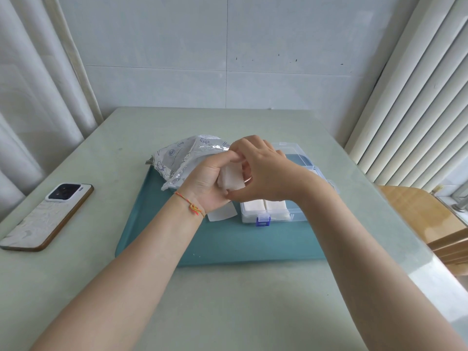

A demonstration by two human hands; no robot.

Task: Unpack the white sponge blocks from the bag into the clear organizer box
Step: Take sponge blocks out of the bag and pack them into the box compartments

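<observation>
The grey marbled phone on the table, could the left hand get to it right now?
Probably not at once: the left hand grips a white sponge block together with the right hand. Otherwise the way to the grey marbled phone looks unobstructed.

Pale tiled wall [228,59], curtain [33,84], green table [228,300]

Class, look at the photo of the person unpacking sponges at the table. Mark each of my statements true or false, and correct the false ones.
1. Both hands hold a white sponge block above the tray. True: the left hand and right hand both grip it.
2. The phone lies on the teal tray. False: the phone lies on the table, left of the tray.
3. The clear organizer box already holds white sponge blocks. True.
4. The bag stands to the right of the box. False: the bag lies to its left.
5. The box's clip is red. False: the clip is blue.
</observation>
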